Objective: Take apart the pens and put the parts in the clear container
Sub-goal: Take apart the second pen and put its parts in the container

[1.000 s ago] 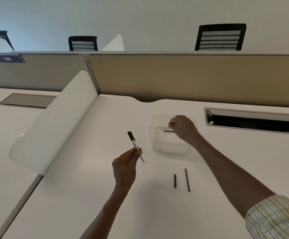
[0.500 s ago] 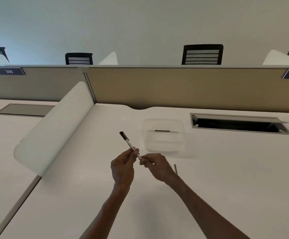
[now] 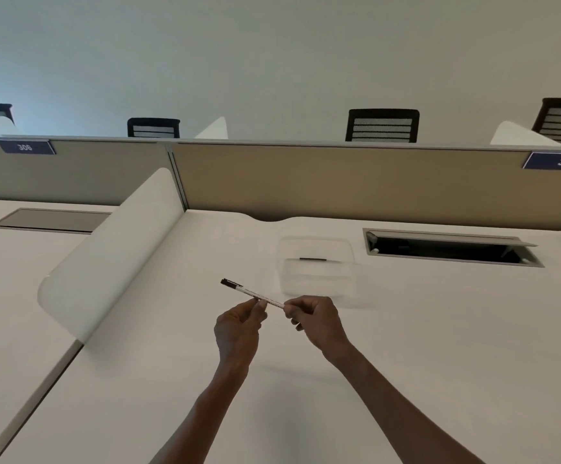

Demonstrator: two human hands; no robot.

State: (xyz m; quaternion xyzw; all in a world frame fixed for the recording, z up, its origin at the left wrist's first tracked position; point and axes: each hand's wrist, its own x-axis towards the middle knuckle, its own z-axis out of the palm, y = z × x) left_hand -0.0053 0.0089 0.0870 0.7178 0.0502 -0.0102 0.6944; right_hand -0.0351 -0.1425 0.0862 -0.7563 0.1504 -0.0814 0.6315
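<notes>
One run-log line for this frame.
left hand: pinches pen | right hand: grips pen's other end | clear container: one dark part inside

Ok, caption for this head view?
Both hands grip a white pen near the clear container.

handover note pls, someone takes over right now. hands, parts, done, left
Left hand: pinches the white pen at mid-barrel, black cap end pointing up-left.
Right hand: grips the pen's other end; the pen is held above the desk.
Clear container: on the desk just beyond the hands, with one dark part inside.
Done: at least one part is in the container.
Left: pull this pen apart and drop its pieces into the container. No other loose parts show on the desk in this view; the arms may hide some.
</notes>
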